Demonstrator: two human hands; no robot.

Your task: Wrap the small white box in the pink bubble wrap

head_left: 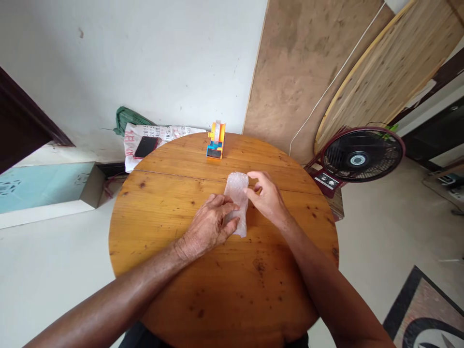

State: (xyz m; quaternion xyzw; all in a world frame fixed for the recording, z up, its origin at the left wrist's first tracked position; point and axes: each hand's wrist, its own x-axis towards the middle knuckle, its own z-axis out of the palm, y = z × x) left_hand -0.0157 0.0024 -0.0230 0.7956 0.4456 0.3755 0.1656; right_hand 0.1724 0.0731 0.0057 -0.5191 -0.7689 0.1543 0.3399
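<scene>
A translucent, pinkish-white wrapped packet, seemingly bubble wrap (pixel 237 191), lies lengthwise on the round wooden table (pixel 174 193). My left hand (pixel 210 220) rests over its lower left part, fingers apart, with fingertips touching the surface. At the packet's upper right edge is my right hand (pixel 266 195), its thumb and index finger apart and close to the edge. Whether the right fingertips touch the packet is hard to tell. What is inside the wrap cannot be made out.
An orange and blue tape dispenser (pixel 216 142) stands near the table's far edge. Behind the left edge, a dark phone (pixel 145 147) lies on a printed white sack (pixel 170 133). A dark red fan (pixel 357 157) stands beyond the right side.
</scene>
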